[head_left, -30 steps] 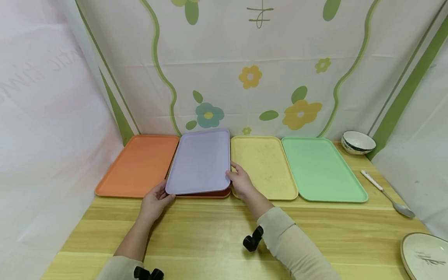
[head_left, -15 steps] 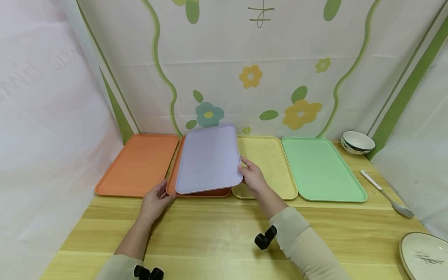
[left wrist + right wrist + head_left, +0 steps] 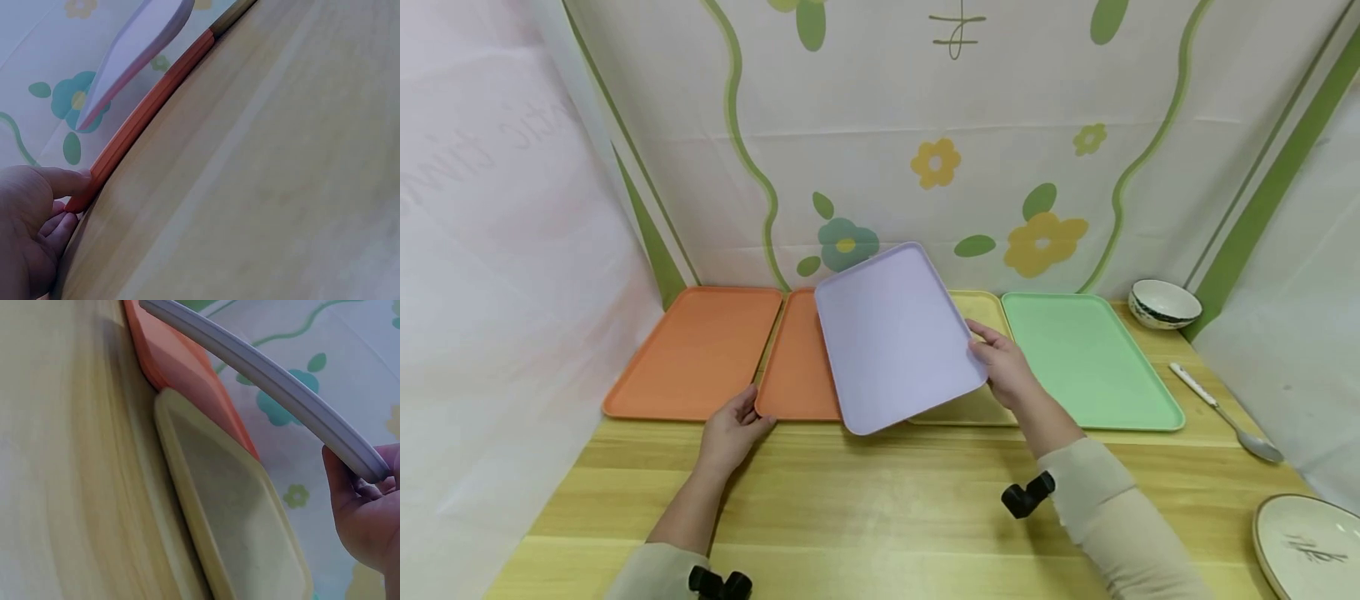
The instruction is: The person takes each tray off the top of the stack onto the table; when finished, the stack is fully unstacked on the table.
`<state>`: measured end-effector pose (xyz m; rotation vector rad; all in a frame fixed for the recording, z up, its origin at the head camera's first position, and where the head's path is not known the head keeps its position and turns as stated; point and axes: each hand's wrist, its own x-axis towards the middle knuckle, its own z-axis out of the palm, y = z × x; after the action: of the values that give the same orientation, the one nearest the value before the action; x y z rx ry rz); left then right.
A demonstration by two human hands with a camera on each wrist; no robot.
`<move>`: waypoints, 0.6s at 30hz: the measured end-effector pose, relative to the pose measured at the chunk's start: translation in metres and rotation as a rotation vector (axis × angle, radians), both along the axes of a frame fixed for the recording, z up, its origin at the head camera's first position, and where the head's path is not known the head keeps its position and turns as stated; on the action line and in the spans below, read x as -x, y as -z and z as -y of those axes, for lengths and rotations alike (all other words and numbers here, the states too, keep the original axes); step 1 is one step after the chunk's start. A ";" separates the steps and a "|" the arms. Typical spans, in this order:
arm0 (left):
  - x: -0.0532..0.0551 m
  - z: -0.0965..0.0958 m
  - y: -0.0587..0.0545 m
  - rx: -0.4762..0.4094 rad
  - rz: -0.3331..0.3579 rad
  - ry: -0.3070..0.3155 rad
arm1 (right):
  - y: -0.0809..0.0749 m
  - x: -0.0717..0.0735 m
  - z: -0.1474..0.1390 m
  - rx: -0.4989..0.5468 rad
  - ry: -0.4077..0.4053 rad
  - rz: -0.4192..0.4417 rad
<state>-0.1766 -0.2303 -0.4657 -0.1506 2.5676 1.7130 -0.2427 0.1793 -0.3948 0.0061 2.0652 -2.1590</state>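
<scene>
My right hand [image 3: 1011, 368] grips the lavender tray [image 3: 898, 337] by its right edge, close to the near corner. The tray is held up and turned, its far edge raised toward the backdrop. In the right wrist view, the lavender tray's rim [image 3: 269, 378] stands above the table. Beneath it lie an orange tray [image 3: 797, 362] and the yellow tray [image 3: 977, 408], both partly covered. With thumb on top and fingers at the side, my left hand [image 3: 730, 433] pinches that orange tray's near left corner; the left wrist view shows the thumb on the orange rim [image 3: 144, 119].
Another orange tray [image 3: 696, 354] lies at the left and a green tray [image 3: 1093, 362] at the right of the row. Farther right are a bowl [image 3: 1163, 304], a spoon [image 3: 1225, 412] and a plate [image 3: 1311, 546]. A flowered cloth [image 3: 880, 100] hangs behind the table.
The lavender tray has been lifted off the orange one and moved right, turning as it goes, with my right hand. More of the orange tray shows beneath. My left hand has stayed at its corner.
</scene>
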 end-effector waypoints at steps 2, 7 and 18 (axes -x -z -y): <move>0.000 0.000 0.000 -0.003 0.000 -0.002 | -0.004 0.000 -0.011 -0.006 0.004 -0.005; 0.000 -0.001 0.001 -0.004 -0.001 -0.001 | -0.013 -0.002 -0.036 -0.030 0.010 -0.016; -0.002 0.000 -0.002 -0.015 0.012 0.006 | -0.032 -0.011 -0.086 0.048 -0.073 -0.010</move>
<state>-0.1750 -0.2302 -0.4639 -0.1523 2.5434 1.7236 -0.2319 0.2656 -0.3623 -0.0849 1.9855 -2.1691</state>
